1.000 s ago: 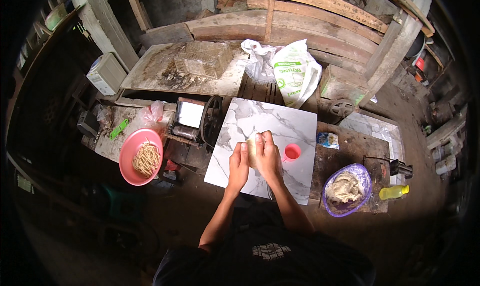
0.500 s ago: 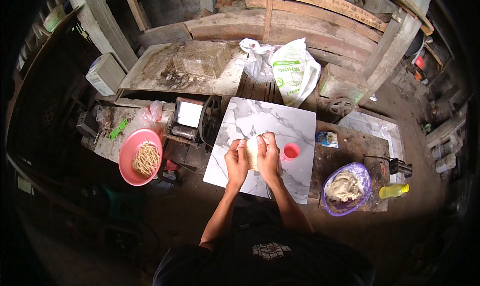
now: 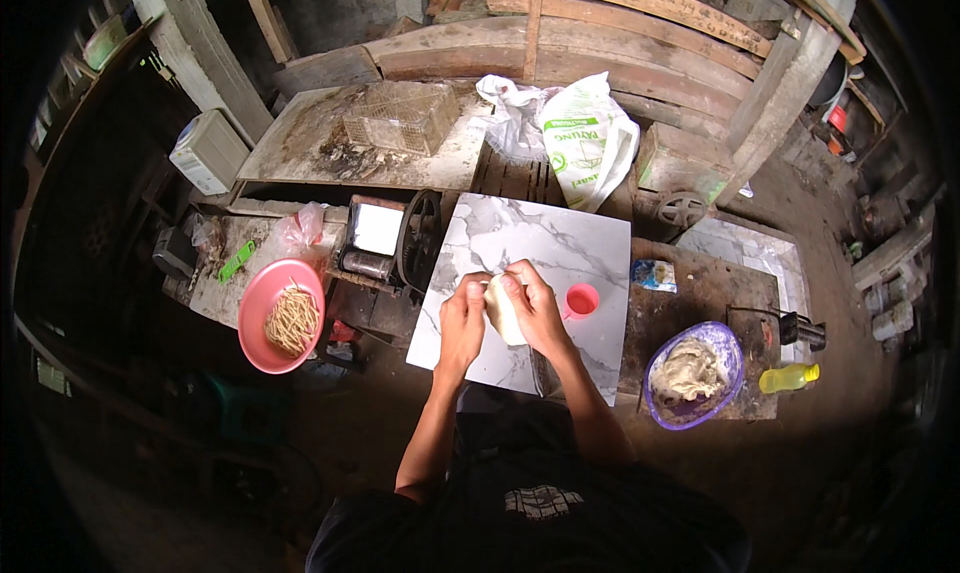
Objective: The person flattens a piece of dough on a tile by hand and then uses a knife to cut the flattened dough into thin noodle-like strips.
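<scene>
A pale piece of dough (image 3: 507, 315) is held between my two hands above a white marble-patterned board (image 3: 480, 233). My left hand (image 3: 463, 318) has its fingers curled at the dough's left and far edge. Over the right side, my right hand (image 3: 535, 308) presses its thumb on top, with its fingers wrapped round the far edge. To the right of that hand stands a small red cup (image 3: 581, 301) on the board. Farther right, a purple basin (image 3: 738, 358) holds a mass of soft dough (image 3: 690, 368).
At the left, a pink basin (image 3: 252, 318) holds thin pale sticks. Beside it stands a roller machine with a dark wheel (image 3: 418, 241). White sacks (image 3: 590, 143) and a wire basket (image 3: 400, 118) lie beyond the board. A yellow bottle (image 3: 788, 378) is at the right.
The dough has turned and now tilts in my hands. My left hand has shifted slightly left, and my right hand has come up over the dough's side.
</scene>
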Action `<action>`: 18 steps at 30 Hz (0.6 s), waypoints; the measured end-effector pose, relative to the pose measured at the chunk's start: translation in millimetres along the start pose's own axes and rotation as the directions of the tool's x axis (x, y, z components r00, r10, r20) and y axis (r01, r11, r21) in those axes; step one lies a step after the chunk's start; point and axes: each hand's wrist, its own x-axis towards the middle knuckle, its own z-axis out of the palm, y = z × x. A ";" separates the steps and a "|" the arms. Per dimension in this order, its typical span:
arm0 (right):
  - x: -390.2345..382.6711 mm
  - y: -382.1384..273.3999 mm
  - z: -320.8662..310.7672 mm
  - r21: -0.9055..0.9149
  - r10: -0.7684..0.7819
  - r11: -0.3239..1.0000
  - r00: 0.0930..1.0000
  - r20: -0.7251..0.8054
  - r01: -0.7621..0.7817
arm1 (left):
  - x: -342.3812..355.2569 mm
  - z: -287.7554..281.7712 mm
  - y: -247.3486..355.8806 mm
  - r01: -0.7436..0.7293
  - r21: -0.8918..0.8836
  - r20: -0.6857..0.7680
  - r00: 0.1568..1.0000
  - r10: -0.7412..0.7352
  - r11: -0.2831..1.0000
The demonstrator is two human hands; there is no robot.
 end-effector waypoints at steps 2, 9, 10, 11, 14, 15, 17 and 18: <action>1.9 -9.8 -1.2 -0.057 -0.044 0.997 0.997 0.069 0.048 | 4.4 2.7 1.7 0.051 0.064 0.130 0.990 -0.059 0.997; -1.9 3.5 -18.9 -0.004 0.293 0.956 0.951 -0.103 -0.295 | 9.0 18.0 14.9 0.074 -0.080 -0.117 0.990 -0.083 0.994; -4.1 23.8 -14.6 -0.115 0.098 0.987 0.985 -0.145 -0.115 | 9.9 20.0 10.7 0.078 -0.094 -0.139 0.986 -0.091 0.993; -7.2 21.9 -6.9 -0.043 0.193 0.979 0.978 -0.081 -0.197 | 9.2 16.4 5.7 0.087 -0.099 -0.172 0.980 -0.103 0.991; -7.3 -9.9 7.5 -0.018 0.162 0.986 0.979 -0.123 -0.165 | 2.2 22.1 9.2 0.098 -0.109 -0.154 0.982 -0.114 0.989; -6.7 -5.3 8.9 -0.014 0.135 0.990 0.975 -0.178 -0.140 | 0.7 25.2 10.1 0.122 -0.135 -0.137 0.980 -0.141 0.983; -7.0 0.0 12.0 -0.008 0.085 0.996 0.956 -0.279 -0.091 | 0.8 24.0 12.1 0.132 -0.090 -0.131 0.981 -0.143 0.987; -7.7 -3.9 11.4 -0.081 0.072 0.992 0.954 -0.290 -0.099 | 1.8 19.4 10.9 0.148 -0.054 -0.136 0.979 -0.154 0.988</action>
